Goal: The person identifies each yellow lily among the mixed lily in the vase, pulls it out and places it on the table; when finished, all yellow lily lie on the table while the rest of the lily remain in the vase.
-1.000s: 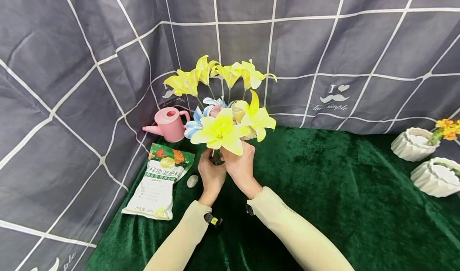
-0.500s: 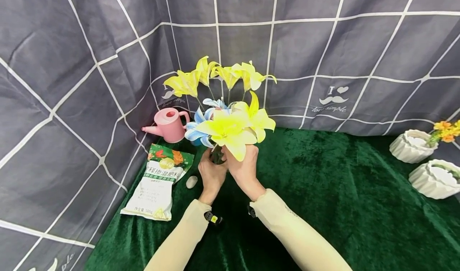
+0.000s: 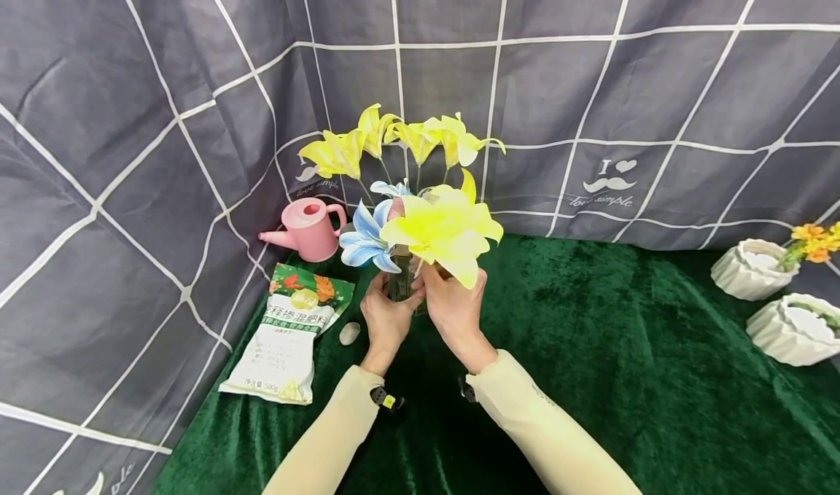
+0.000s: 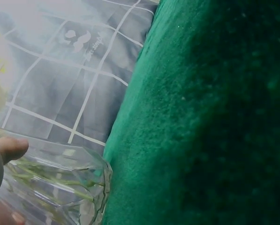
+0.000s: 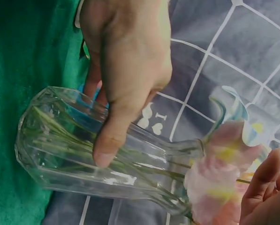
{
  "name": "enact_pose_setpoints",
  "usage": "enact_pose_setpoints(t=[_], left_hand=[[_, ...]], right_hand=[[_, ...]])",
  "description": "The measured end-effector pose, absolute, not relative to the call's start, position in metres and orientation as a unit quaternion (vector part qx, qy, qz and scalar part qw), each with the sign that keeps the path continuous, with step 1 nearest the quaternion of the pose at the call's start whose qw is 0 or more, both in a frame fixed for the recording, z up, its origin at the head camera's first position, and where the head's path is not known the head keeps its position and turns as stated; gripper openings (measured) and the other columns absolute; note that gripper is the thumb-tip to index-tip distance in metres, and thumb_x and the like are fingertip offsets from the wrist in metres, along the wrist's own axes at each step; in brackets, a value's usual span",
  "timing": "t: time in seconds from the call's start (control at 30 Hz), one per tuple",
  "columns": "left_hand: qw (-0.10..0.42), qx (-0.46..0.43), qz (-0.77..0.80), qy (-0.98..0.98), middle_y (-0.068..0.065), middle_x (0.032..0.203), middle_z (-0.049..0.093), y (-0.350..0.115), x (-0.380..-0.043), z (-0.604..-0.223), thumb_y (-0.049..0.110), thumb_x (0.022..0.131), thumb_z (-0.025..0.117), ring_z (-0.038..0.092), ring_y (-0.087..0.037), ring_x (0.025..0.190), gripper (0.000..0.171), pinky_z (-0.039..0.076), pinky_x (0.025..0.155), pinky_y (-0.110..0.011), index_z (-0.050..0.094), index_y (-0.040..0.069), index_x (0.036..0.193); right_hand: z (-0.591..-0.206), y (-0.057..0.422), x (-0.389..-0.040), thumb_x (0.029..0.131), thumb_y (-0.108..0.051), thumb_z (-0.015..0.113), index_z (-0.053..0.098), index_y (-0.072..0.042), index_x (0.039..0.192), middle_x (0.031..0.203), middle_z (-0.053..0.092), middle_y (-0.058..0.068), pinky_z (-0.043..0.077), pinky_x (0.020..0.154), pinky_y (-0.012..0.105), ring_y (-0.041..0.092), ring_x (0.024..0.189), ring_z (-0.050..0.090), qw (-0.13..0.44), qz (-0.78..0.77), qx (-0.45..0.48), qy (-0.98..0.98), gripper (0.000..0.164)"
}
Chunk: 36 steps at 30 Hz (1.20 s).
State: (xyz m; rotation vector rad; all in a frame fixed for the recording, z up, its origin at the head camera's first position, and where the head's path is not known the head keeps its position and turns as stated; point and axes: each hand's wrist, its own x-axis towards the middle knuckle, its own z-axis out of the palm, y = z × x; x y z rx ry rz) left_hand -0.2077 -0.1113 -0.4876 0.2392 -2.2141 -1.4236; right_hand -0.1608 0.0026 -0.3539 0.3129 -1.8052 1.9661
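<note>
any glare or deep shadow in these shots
Head view: the large yellow lily-shaped flower partly washed out; left wrist view: upper left hazy, green velvet cloth near black at right; right wrist view: white glints on the clear faceted vase.

Both forearms, the left (image 3: 321,437) and the right (image 3: 551,437), reach forward in pale sleeves from the lower edge of the head view and slant inward, bare at the wrists. The left hand (image 3: 387,313) curves in a grip, its thumb (image 5: 109,140) extended away from the fingers in the right wrist view. Close beside it, slightly higher, the right hand (image 3: 456,302) has curled fingers, some fingertips hidden.
</note>
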Motion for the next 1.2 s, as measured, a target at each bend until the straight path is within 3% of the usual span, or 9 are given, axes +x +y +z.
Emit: enact_pose_setpoints(t=[0.13,0.27,0.43,0.57,0.67,0.9,1.2], left_hand=[[0.235,0.102,-0.526,-0.811,-0.008,0.13,0.067,-0.109,-0.207,-0.487,0.047,0.069,0.091,0.066,-0.027,0.122,0.075,0.056,0.104,-0.043,0.064,0.015,0.131],[0.234,0.104,-0.53,-0.808,-0.009,0.13,0.068,-0.107,-0.207,-0.486,0.04,0.07,0.091,0.066,-0.028,0.122,0.071,0.056,0.103,-0.043,0.064,0.013,0.131],[0.24,0.098,-0.538,-0.802,-0.01,0.127,0.069,-0.104,-0.207,-0.487,0.029,0.07,0.092,0.067,-0.029,0.12,0.066,0.056,0.102,-0.045,0.065,0.012,0.128],[0.244,0.097,-0.534,-0.804,-0.009,0.126,0.069,-0.103,-0.208,-0.488,0.029,0.07,0.092,0.067,-0.028,0.12,0.065,0.056,0.102,-0.045,0.066,0.012,0.126],[0.244,0.097,-0.533,-0.805,-0.009,0.126,0.069,-0.103,-0.208,-0.488,0.029,0.07,0.092,0.068,-0.029,0.12,0.064,0.056,0.102,-0.045,0.066,0.012,0.126],[0.236,0.103,-0.529,-0.809,-0.01,0.127,0.068,-0.104,-0.207,-0.488,0.032,0.071,0.092,0.067,-0.03,0.12,0.066,0.056,0.102,-0.045,0.066,0.011,0.128],[0.242,0.102,-0.527,-0.808,-0.011,0.126,0.068,-0.11,-0.205,-0.487,0.033,0.071,0.092,0.067,-0.03,0.12,0.066,0.056,0.102,-0.045,0.066,0.008,0.126]], right_hand=[[-0.349,0.007,-0.158,0.093,-0.001,0.068,0.069,0.012,0.087,0.063,0.064,0.032,0.058,0.053,0.044,0.023,0.047,0.063,0.251,0.707,0.116,-0.65,0.014],[-0.346,0.011,-0.158,0.091,0.001,0.069,0.067,0.011,0.08,0.062,0.063,0.031,0.058,0.055,0.033,0.036,0.053,0.062,0.285,0.699,0.114,-0.646,0.015],[-0.347,0.021,-0.161,0.093,-0.004,0.069,0.068,0.009,0.085,0.061,0.061,0.026,0.054,0.051,0.025,0.026,0.048,0.059,0.308,0.699,0.1,-0.638,0.015],[-0.355,0.033,-0.168,0.095,-0.009,0.068,0.069,0.008,0.091,0.059,0.062,0.007,0.053,0.051,0.023,0.01,0.048,0.057,0.303,0.716,0.101,-0.62,0.018],[-0.358,0.043,-0.168,0.097,-0.009,0.066,0.07,0.011,0.094,0.064,0.065,-0.003,0.053,0.05,0.021,0.006,0.049,0.058,0.307,0.733,0.106,-0.598,0.021],[-0.346,0.065,-0.164,0.097,-0.009,0.065,0.066,0.008,0.085,0.065,0.067,-0.002,0.052,0.044,0.024,0.009,0.047,0.06,0.366,0.732,0.128,-0.56,0.021],[-0.331,0.105,-0.154,0.096,-0.003,0.065,0.062,0.013,0.084,0.064,0.066,0.003,0.049,0.042,0.023,0.012,0.047,0.061,0.359,0.755,0.143,-0.53,0.02]])
